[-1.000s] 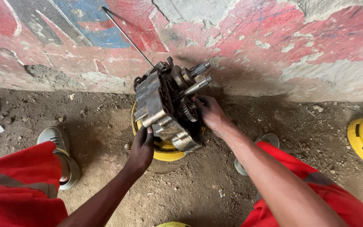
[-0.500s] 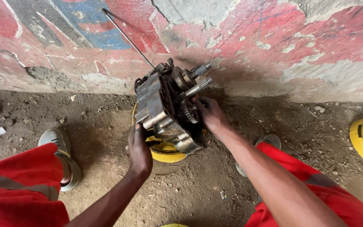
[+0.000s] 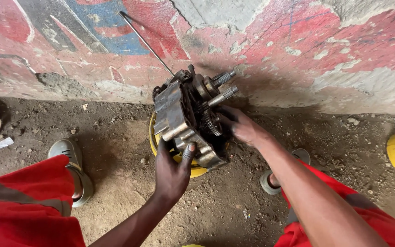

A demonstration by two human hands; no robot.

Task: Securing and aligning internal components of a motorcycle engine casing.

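**Gearbox tilted between two hands**

The greasy grey metal gearbox casing [image 3: 186,123] stood on a yellow round container [image 3: 184,158], shafts pointing up-right toward the wall. The left hand [image 3: 172,171] gripped its near lower edge; the right hand [image 3: 241,128] pressed its gear side, fingers curled.

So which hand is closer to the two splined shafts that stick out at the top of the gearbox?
Right. The right hand rests by the gears just below the splined shafts. The left hand grips the lower edge of the gearbox, farther from them.
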